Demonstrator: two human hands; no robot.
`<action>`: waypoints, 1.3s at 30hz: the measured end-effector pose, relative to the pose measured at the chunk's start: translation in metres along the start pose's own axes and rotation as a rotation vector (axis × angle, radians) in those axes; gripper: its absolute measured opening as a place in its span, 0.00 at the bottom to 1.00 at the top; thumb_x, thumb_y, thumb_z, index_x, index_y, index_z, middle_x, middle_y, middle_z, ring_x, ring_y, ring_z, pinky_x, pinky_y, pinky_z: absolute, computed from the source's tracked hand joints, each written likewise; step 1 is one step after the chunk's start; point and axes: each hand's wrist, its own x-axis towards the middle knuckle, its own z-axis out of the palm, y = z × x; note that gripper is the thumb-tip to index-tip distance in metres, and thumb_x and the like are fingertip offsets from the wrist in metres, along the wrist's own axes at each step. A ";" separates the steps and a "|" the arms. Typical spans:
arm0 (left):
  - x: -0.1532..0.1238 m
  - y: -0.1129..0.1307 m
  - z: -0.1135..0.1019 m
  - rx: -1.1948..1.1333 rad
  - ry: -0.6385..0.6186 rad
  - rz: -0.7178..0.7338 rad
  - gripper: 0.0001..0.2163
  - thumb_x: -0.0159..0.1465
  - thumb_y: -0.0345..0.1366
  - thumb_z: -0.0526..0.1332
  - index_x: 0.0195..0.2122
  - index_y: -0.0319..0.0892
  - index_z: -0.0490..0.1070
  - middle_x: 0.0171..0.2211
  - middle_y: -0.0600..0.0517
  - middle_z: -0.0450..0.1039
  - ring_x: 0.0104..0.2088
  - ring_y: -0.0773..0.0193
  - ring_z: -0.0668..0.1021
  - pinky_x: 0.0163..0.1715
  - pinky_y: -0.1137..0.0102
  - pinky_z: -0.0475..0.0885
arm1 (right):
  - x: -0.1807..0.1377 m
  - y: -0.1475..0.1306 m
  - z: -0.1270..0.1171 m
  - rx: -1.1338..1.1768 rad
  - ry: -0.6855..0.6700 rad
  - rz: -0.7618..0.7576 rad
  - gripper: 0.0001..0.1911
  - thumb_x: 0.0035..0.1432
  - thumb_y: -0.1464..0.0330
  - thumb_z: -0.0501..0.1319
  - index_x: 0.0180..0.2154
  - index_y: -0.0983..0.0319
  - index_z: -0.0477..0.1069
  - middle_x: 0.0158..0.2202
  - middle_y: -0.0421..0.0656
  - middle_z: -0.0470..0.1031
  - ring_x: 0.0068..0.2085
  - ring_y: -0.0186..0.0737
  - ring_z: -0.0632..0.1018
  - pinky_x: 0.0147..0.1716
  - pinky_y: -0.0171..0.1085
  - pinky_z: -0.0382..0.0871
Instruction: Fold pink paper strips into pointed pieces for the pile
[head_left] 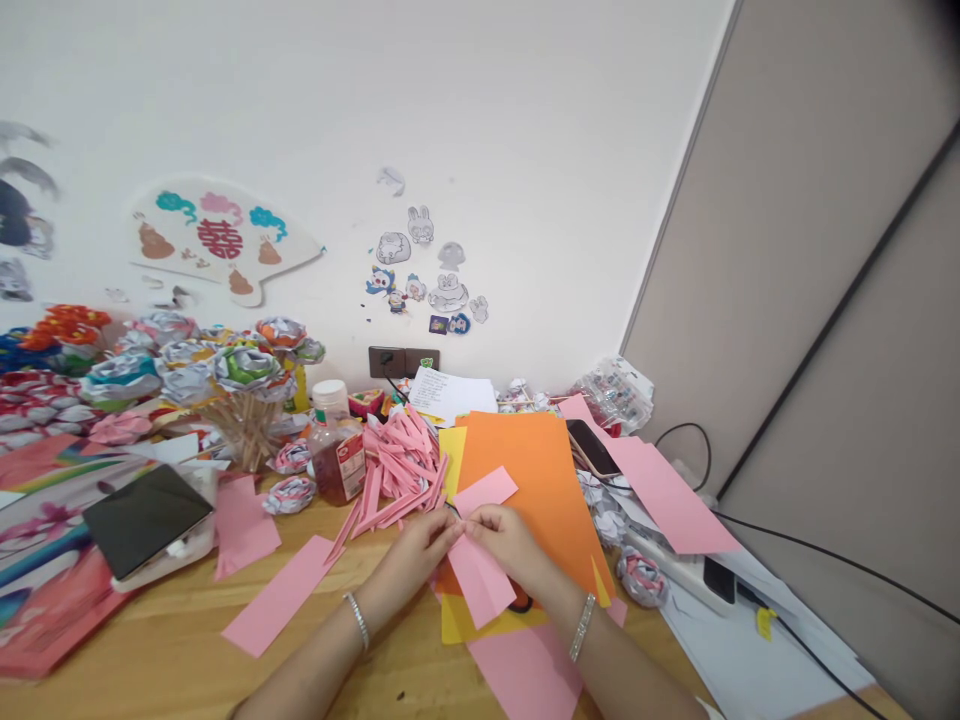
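Note:
Over the orange paper sheets [525,460], my left hand [424,545] and my right hand [502,540] meet fingertip to fingertip. Both are closed in a pinch on a pink paper strip [481,585], whose lower part hangs toward me. Another pink piece [487,487] shows just beyond the fingers; whether it is the same strip I cannot tell. A dark curved handle [521,603], perhaps of scissors, peeks out beneath the strip. Left of my hands lies a heap of folded pink paper strips [397,460]. Yellow paper [459,622] sticks out under the orange sheets.
A bottle of reddish liquid [337,465] and paper flowers on sticks [247,400] stand at left, behind a dark tablet-like device [148,520]. At right are a phone [591,447], a large pink sheet [675,495], a power strip [679,570] and cables.

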 end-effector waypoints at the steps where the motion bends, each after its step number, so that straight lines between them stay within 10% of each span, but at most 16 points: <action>1: 0.000 0.001 -0.001 0.001 -0.014 -0.007 0.14 0.58 0.45 0.49 0.21 0.42 0.57 0.19 0.59 0.57 0.21 0.68 0.63 0.20 0.76 0.58 | 0.000 0.000 0.000 0.000 -0.003 0.005 0.09 0.49 0.65 0.56 0.23 0.65 0.66 0.22 0.38 0.64 0.26 0.33 0.65 0.26 0.31 0.58; 27: 0.000 0.000 -0.001 0.098 -0.019 0.067 0.16 0.59 0.46 0.47 0.20 0.42 0.56 0.20 0.57 0.57 0.24 0.67 0.64 0.24 0.74 0.60 | -0.003 -0.010 -0.005 0.014 -0.114 -0.063 0.16 0.50 0.59 0.57 0.21 0.64 0.58 0.20 0.35 0.53 0.23 0.29 0.57 0.22 0.29 0.51; 39: -0.001 0.005 -0.005 -0.046 0.297 0.024 0.15 0.56 0.45 0.52 0.17 0.43 0.55 0.16 0.59 0.56 0.20 0.68 0.63 0.20 0.74 0.59 | -0.004 -0.010 -0.007 -0.054 -0.080 -0.009 0.17 0.51 0.62 0.56 0.19 0.62 0.51 0.20 0.34 0.48 0.22 0.28 0.53 0.20 0.29 0.48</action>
